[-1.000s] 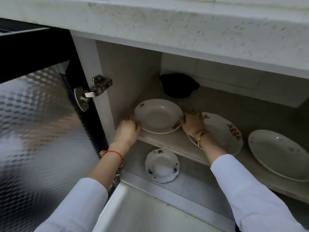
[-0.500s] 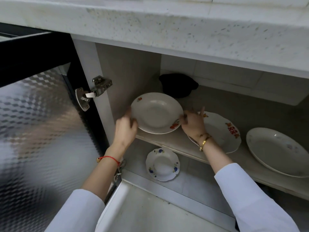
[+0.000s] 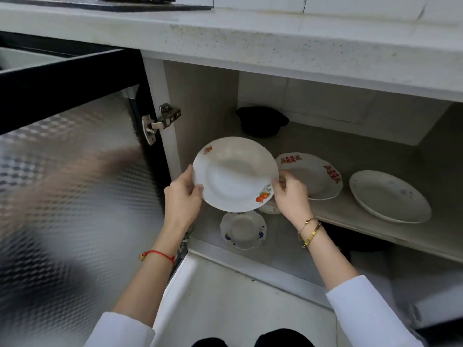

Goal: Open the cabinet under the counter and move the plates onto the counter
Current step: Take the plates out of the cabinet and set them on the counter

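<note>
A white deep plate with fruit prints (image 3: 234,175) is held in the air in front of the cabinet shelf, tilted toward me. My left hand (image 3: 183,196) grips its left rim and my right hand (image 3: 290,195) grips its right rim. On the shelf (image 3: 350,214) lie a white plate with red patterns (image 3: 313,176) and a plain white plate (image 3: 389,196) further right. A small blue-flowered plate (image 3: 243,229) rests on the cabinet floor below. The pale stone counter (image 3: 275,38) runs above the cabinet.
The cabinet door (image 3: 75,186), with a black frame and patterned glass, stands swung open at the left on a metal hinge (image 3: 161,123). A black pot (image 3: 261,121) sits at the back of the shelf. A black stove edge (image 3: 112,3) lies on the counter's far left.
Both hands have lifted the fruit-print plate off the shelf and drawn it out toward me. A small white dish edge now shows where the plate lay.
</note>
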`<state>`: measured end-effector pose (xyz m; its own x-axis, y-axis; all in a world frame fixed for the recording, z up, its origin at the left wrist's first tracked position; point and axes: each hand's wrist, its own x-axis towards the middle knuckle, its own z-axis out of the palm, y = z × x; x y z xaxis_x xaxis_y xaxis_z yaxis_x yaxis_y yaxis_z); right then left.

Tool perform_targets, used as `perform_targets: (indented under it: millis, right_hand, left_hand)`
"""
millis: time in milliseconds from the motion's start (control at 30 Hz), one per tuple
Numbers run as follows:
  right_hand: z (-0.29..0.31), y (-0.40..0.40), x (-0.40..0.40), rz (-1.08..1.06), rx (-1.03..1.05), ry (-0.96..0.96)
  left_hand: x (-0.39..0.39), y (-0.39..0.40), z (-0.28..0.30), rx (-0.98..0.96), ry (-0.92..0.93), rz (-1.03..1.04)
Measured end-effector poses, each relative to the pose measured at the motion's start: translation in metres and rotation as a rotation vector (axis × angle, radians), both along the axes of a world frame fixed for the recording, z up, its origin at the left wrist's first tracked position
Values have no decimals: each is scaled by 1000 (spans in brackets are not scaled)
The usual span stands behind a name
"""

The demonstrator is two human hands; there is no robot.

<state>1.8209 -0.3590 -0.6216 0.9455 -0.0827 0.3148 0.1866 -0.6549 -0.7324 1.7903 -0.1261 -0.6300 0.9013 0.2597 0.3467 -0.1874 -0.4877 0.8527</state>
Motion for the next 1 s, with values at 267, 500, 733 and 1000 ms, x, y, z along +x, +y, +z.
perform_targets:
  millis: [267, 500, 733, 1000]
  right_hand:
    - [-26, 2, -58, -25, -3, 95]
    - [-48, 5, -86, -13, -16, 121]
    - [-62, 13, -96, 16, -7, 138]
    - [-49, 19, -99, 40, 26, 202]
  left_hand:
    - [-50, 3, -18, -60, 97, -9]
    - [-79, 6, -47, -106, 144, -7]
    - [-93, 16, -71, -157, 145, 30]
    - [-104, 20, -62, -251, 211, 106]
